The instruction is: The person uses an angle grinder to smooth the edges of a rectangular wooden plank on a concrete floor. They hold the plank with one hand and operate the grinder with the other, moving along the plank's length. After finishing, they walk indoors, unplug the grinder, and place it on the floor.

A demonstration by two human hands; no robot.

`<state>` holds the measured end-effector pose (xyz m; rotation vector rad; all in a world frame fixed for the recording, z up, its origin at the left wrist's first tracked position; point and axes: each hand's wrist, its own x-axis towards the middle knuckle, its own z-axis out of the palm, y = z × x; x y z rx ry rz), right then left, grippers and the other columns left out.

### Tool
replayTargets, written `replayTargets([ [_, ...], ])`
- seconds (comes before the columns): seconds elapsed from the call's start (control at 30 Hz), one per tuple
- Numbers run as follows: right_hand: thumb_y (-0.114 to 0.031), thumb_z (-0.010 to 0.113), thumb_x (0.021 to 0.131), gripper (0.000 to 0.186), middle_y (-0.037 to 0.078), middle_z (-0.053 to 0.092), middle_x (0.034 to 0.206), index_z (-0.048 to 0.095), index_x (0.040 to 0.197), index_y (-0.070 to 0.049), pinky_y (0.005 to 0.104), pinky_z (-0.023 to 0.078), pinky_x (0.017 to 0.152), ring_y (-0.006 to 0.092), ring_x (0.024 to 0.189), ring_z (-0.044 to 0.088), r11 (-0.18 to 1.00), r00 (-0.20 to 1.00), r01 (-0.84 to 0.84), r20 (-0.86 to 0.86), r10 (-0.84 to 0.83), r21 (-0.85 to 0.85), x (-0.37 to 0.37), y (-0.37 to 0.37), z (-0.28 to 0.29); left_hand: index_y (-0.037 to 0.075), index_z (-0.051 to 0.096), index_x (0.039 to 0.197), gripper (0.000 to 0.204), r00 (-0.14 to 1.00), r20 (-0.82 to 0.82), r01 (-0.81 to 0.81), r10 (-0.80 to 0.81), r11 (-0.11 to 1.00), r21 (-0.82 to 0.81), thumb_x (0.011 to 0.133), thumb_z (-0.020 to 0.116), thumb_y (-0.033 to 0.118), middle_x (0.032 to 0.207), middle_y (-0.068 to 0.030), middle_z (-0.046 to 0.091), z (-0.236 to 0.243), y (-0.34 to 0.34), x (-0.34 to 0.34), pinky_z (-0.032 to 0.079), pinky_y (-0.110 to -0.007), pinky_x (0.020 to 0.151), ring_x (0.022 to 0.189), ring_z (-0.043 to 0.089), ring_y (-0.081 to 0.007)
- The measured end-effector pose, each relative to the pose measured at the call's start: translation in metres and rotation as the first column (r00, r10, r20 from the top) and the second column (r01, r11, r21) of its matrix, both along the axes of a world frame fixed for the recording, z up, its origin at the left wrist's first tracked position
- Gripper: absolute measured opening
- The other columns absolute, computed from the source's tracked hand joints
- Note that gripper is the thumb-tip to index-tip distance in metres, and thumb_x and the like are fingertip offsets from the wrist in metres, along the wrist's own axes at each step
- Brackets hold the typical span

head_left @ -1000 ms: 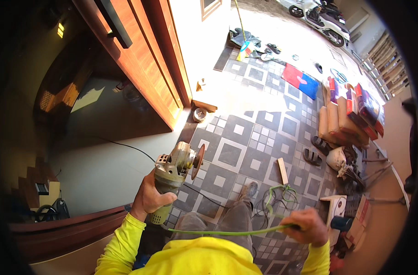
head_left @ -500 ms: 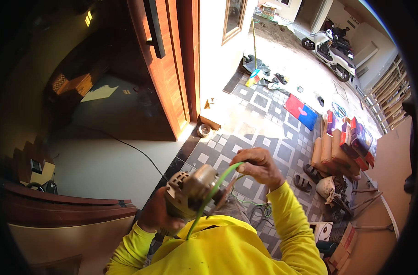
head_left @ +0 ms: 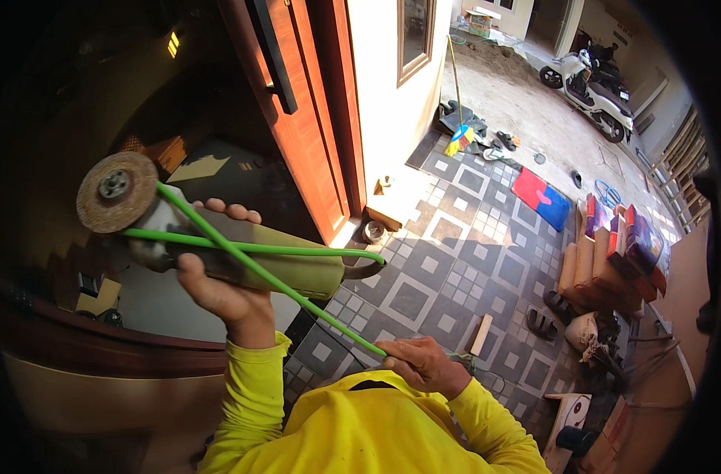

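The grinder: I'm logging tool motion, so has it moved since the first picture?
Yes. Judged against the door, the grinder has moved up and left in the view.

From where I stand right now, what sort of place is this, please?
Probably the entrance porch of a house: a wooden door with a long dark handle, dark sandals on a patterned tile floor, and a white scooter parked beyond.
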<state>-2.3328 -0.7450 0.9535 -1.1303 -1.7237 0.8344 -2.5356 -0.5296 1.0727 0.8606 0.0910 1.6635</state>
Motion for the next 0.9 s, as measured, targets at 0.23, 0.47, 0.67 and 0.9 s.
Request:
replayTargets([
  [0.23, -0.033, 0.08, 0.089, 0.03, 0.007, 0.067, 0.069, 0.072, 0.09, -0.004, 0.0288, 0.048, 0.055, 0.012, 0.061, 0.061, 0.859, 0.917, 0.398, 0.117, -0.381, -0.321, 0.065, -0.007, -0.028, -0.002, 0.032, 0.143, 0.08, 0.444, 0.087, 0.89, -0.892, 0.45, 0.071, 0.09, 0.076, 0.04, 0.119, -0.018, 0.056, 0.017, 0.015, -0.105, 0.054, -0.047, 0.097, 0.109, 0.065, -0.0315],
  [0.47, -0.016, 0.09, 0.075, 0.026, 0.001, 0.061, 0.069, 0.068, 0.087, -0.008, 0.0271, 0.044, 0.049, 0.0105, 0.055, 0.06, 0.926, 0.896, 0.096, 0.373, -0.239, 0.364, 0.064, 0.002, 0.162, -0.005, 0.049, 0.134, 0.095, 0.461, -0.747, 0.366, -0.479, 0.87, -0.331, 0.074, 0.084, 0.059, 0.108, -0.0197, 0.067, -0.014, -0.049, -0.119, 0.06, -0.036, 0.071, 0.081, 0.072, -0.0237],
  [0.67, -0.008, 0.089, 0.075, 0.024, 0.003, 0.066, 0.077, 0.073, 0.092, -0.006, 0.0273, 0.045, 0.05, 0.0126, 0.06, 0.062, 0.776, 0.862, -0.116, 0.451, -0.231, 0.619, 0.052, 0.063, 0.23, -0.005, 0.051, 0.138, 0.093, 0.174, -0.895, 0.498, -0.411, 0.821, -0.28, 0.075, 0.084, 0.054, 0.124, -0.0133, 0.064, -0.029, -0.074, -0.072, 0.047, -0.036, 0.102, 0.115, 0.06, -0.0207],
  [0.9, -0.02, 0.07, 0.099, 0.024, 0.003, 0.074, 0.091, 0.075, 0.111, 0.0, 0.0233, 0.05, 0.069, 0.006, 0.079, 0.061, 0.945, 0.936, 0.325, -0.127, -0.328, -0.047, 0.062, 0.093, 0.096, -0.003, 0.041, 0.141, 0.105, 0.493, -0.451, 0.624, -0.744, 0.663, -0.413, 0.067, 0.092, 0.051, 0.11, -0.0206, 0.063, -0.036, -0.079, -0.066, 0.063, -0.043, 0.074, 0.088, 0.07, -0.0314],
])
